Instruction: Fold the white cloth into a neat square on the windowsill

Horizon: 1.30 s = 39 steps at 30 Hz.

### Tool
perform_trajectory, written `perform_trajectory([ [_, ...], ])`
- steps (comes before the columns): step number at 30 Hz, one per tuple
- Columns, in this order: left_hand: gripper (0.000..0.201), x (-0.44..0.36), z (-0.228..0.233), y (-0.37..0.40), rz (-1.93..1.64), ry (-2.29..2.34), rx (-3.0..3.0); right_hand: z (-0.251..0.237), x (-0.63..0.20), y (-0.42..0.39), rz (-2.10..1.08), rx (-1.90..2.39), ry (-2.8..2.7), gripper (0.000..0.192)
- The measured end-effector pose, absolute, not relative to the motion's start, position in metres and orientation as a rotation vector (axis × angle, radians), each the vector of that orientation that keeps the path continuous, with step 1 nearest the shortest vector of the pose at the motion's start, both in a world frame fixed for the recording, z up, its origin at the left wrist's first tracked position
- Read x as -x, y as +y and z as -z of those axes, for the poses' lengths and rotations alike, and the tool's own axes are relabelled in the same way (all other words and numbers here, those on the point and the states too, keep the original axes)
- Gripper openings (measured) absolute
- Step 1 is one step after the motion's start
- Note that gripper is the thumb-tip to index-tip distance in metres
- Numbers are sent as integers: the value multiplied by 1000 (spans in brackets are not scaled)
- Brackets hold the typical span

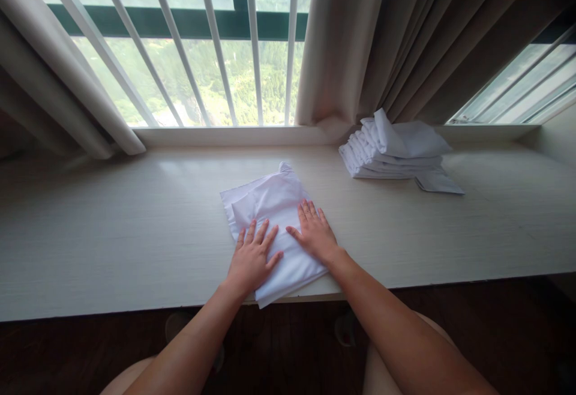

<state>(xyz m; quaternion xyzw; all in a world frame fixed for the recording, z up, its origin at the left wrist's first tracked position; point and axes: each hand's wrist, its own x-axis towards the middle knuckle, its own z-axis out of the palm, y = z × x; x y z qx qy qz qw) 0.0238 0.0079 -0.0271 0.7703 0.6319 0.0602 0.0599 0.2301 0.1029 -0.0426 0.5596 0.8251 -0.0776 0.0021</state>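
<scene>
A folded white cloth (274, 203) lies on the pale wooden ledge (112, 233), its near corner hanging slightly over the front edge. My left hand (252, 257) rests flat on the cloth's near left part, fingers spread. My right hand (315, 233) presses flat on its right side, fingers spread and pointing away from me. Neither hand grips anything.
A stack of folded white cloths (391, 152) sits at the back right of the ledge, with one flat piece (438, 182) beside it. Beige curtains (405, 41) hang behind the stack and at the far left. White window bars (211, 41) stand behind the ledge.
</scene>
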Motion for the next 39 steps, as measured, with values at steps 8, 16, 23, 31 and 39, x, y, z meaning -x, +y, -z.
perform_trajectory([
  [8,68,-23,27,7,-175,1910,-2323,42,-231,107,298,-1792,2604,94],
  [16,67,-21,25,4,-167,1881,-2343,32,-232,99,321,-1761,2581,93],
  [23,58,-27,11,-11,-180,1877,-2348,17,-228,78,217,-1857,2579,86],
  [31,46,-21,0,10,-353,1995,-2345,-1,-211,78,308,-1840,2759,71],
  [39,72,-14,26,24,-123,2021,-2312,12,-173,65,552,-1353,2982,84],
])
